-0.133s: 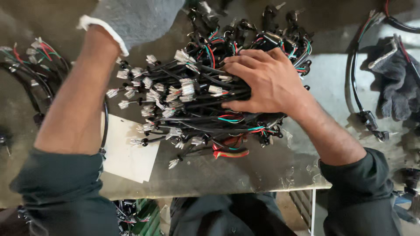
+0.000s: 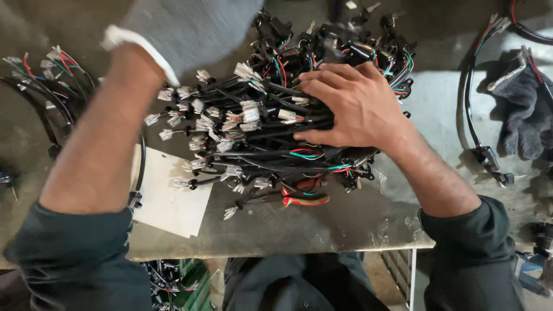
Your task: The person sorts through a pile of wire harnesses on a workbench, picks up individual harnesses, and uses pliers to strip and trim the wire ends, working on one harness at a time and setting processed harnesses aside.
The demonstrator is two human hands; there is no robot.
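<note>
A big pile of black wire harnesses with white plug connectors and red and green leads lies on a metal table. My right hand, bare, lies on top of the pile. Its fingers and thumb curl around a bunch of the black cables. My left hand wears a grey knit glove and hovers over the pile's far left corner. It is blurred and partly cut off by the top edge, so I cannot see its fingers or whether it holds anything.
A red-handled cutter lies under the near side of the pile. A white sheet lies at the front left. More harnesses lie at the far left. At the right are a black cable and a grey glove.
</note>
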